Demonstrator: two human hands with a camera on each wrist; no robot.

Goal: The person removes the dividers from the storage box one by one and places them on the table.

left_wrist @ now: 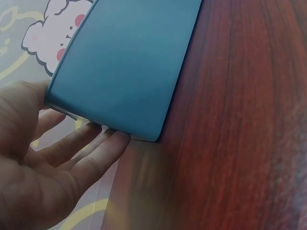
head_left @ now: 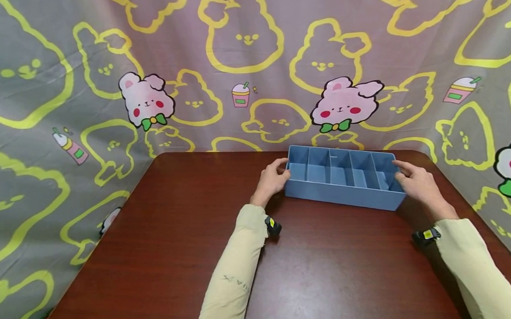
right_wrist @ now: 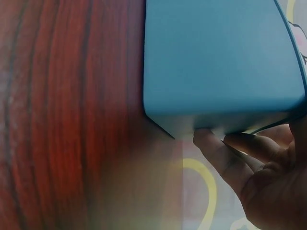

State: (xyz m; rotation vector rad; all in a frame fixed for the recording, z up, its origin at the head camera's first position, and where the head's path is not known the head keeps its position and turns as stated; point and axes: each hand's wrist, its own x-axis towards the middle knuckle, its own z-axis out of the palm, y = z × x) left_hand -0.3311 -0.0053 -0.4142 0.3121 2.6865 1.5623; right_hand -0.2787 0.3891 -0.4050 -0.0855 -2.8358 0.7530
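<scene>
A blue divided storage box (head_left: 342, 193) sits on the far right part of the table, its several compartments facing up. At its left end, my left hand (head_left: 273, 180) holds the rim. In the left wrist view, the fingertips (left_wrist: 122, 139) of that hand lie against the outside of the end wall, with the thumb up at the rim. My right hand (head_left: 419, 185) grips the opposite end, with thumb and index finger over the rim. Its other fingers (right_wrist: 206, 139) touch the outer end wall in the right wrist view.
The dark red-brown wooden table (head_left: 177, 239) spreads to the left and in front of the box. A curtain (head_left: 273, 73) with cartoon figures hangs around the table's back and sides, close behind the box.
</scene>
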